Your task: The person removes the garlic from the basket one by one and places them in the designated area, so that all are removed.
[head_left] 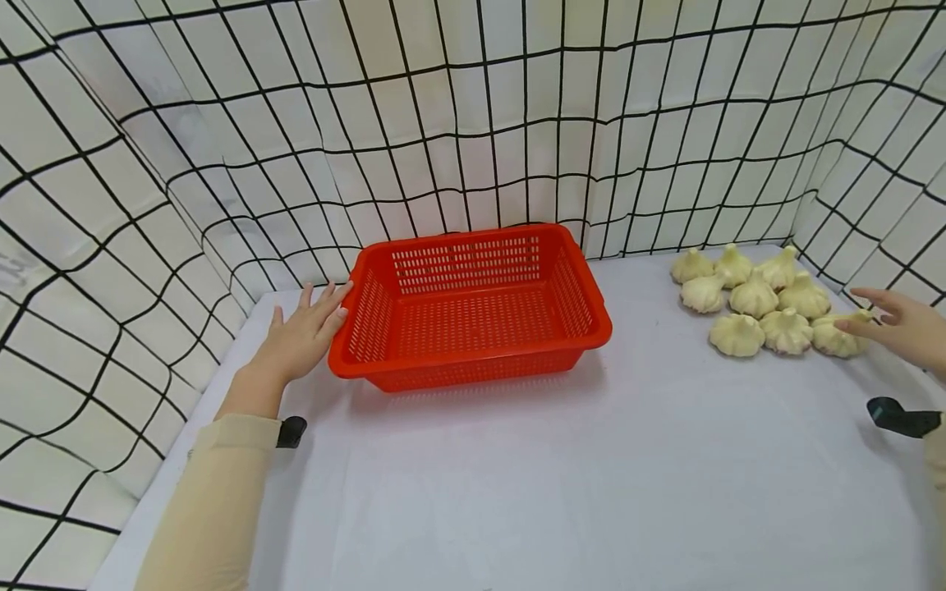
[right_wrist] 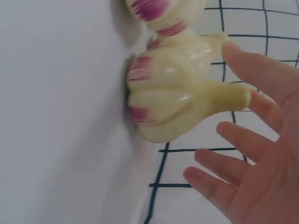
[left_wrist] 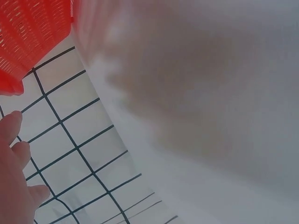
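My left hand (head_left: 306, 332) lies with its fingers spread at the left rim of a red plastic basket (head_left: 473, 367), fingertips right at the edge. In the left wrist view, part of the basket (left_wrist: 35, 30) shows above the fingers of that hand (left_wrist: 16, 163). My right hand (head_left: 905, 328) reaches in from the right, fingers apart, beside the rightmost garlic bulb (head_left: 838, 336) of a group. The right wrist view has this bulb (right_wrist: 163, 102) with purple streaks, its stem pointing at the right hand (right_wrist: 261, 140), whose thumb and fingers spread around the stem without gripping it.
Several more garlic bulbs (head_left: 754, 295) stand close together in rows at the back right of the white table (head_left: 554, 476). Black grid netting (head_left: 480, 123) over white sheeting walls the back and both sides. A black wrist strap piece (head_left: 897, 417) hangs below the right wrist.
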Demonstrator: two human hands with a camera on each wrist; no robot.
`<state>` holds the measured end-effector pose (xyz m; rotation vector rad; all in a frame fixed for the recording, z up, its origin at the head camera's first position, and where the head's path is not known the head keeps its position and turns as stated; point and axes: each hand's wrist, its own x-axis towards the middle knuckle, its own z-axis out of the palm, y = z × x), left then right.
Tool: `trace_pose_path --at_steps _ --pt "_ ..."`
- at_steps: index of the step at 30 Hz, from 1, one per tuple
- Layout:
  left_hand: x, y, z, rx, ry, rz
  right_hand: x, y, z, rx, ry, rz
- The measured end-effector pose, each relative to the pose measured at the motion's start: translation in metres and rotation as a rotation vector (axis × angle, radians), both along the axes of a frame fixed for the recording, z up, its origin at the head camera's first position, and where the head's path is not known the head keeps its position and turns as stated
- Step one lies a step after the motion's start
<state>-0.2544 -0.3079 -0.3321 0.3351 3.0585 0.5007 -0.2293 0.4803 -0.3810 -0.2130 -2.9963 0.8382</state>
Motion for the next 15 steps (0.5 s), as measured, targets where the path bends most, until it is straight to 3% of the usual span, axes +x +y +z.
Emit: trace_pose_path --at_steps 4,6,9,13,15 --pt "-0.003 -0.001 0.004 0.009 -0.036 -0.002 -0.031 0.037 -0.022 0.058 0.113 -0.008" --pt "-0.003 -0.003 0.008 0.015 -0.071 -0.007 -0.041 0.04 -0.022 0.074 0.157 -0.005" --pt "-0.004 -0.005 0.013 0.025 -0.124 -0.012 -0.035 0.007 0.008 0.061 0.164 0.069" --pt "-0.003 -0.007 0.018 0.03 -0.167 -0.011 -0.016 -0.065 0.064 0.016 0.057 0.212" --pt "-0.003 -0.008 0.021 0.018 -0.16 -0.001 -0.014 -0.092 0.08 0.005 0.017 0.266"
